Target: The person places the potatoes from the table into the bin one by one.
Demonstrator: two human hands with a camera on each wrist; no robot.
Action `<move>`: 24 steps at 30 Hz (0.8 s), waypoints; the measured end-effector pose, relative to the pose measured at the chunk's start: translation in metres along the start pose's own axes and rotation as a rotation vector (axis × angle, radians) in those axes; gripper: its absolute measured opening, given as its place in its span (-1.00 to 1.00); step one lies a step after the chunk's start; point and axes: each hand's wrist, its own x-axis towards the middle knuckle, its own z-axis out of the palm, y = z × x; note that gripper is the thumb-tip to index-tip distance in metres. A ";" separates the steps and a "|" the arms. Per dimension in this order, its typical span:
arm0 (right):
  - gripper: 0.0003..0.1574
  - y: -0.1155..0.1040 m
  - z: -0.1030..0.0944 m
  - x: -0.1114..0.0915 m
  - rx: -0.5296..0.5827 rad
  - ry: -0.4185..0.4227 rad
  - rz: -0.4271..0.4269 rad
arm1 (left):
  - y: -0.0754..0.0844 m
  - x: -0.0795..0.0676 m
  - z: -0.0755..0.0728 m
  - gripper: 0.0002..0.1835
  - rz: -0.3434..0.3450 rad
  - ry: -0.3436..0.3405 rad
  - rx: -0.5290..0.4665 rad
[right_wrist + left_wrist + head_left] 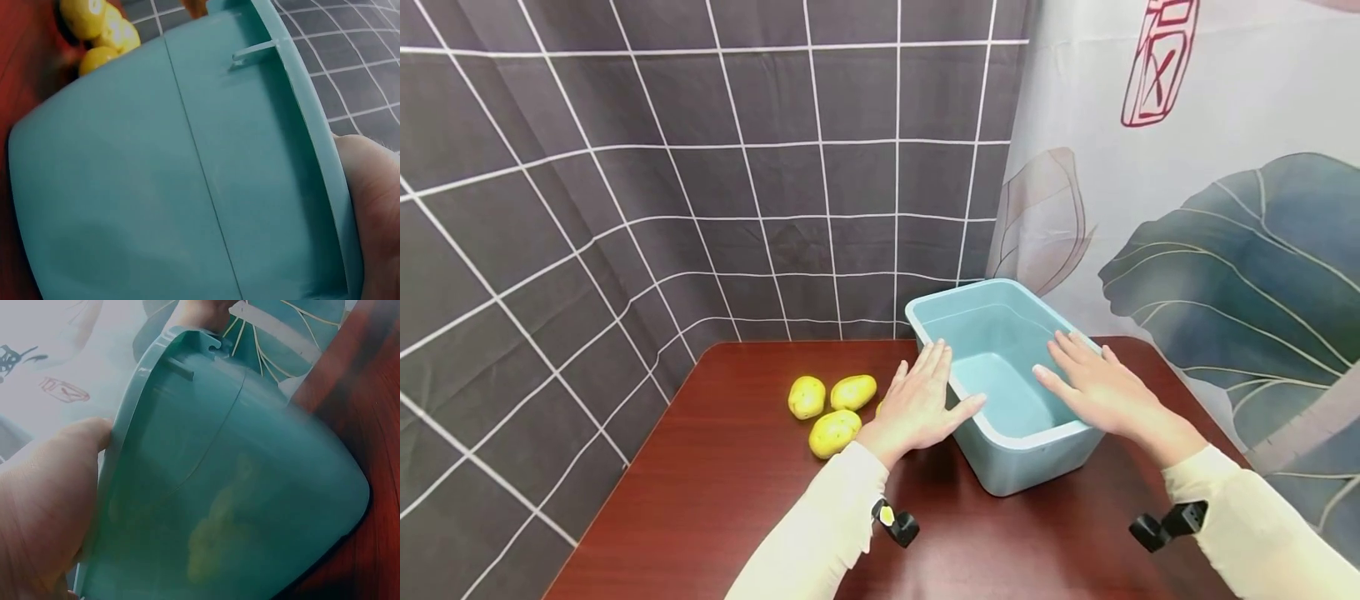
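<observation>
A light blue plastic bin (pixel 1033 468) stands on the table, its inside bare in the head view. My left hand (pixel 917 404) lies over its left rim, fingers straight and thumb spread toward the inside. Across from it, my right hand (pixel 1093 385) is at the right rim with fingers extended. The left wrist view has the left hand (pixel 44 494) against the bin's rim, beside the outer wall (pixel 262 462). In the right wrist view, the right hand (pixel 378 219) is likewise at the rim, above the opposite wall (pixel 119 169).
Several yellow potatoes, including a front one (pixel 835 433), lie left of the bin on the reddish-brown table (pixel 700 500). One is mostly hidden behind the left hand. A dark grid-patterned curtain (pixel 760 183) and a white leaf-print curtain (pixel 1097 167) hang behind.
</observation>
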 end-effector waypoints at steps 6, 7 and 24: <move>-0.04 -0.009 0.005 -0.009 -0.008 0.004 -0.070 | -0.009 -0.001 -0.001 0.02 0.023 -0.020 -0.053; -0.05 -0.012 0.006 -0.010 -0.007 0.005 -0.080 | -0.011 -0.001 -0.001 0.02 0.030 -0.021 -0.055; 0.00 -0.060 0.021 -0.016 -0.052 -0.023 -0.220 | -0.039 -0.001 -0.017 -0.08 0.033 -0.095 -0.017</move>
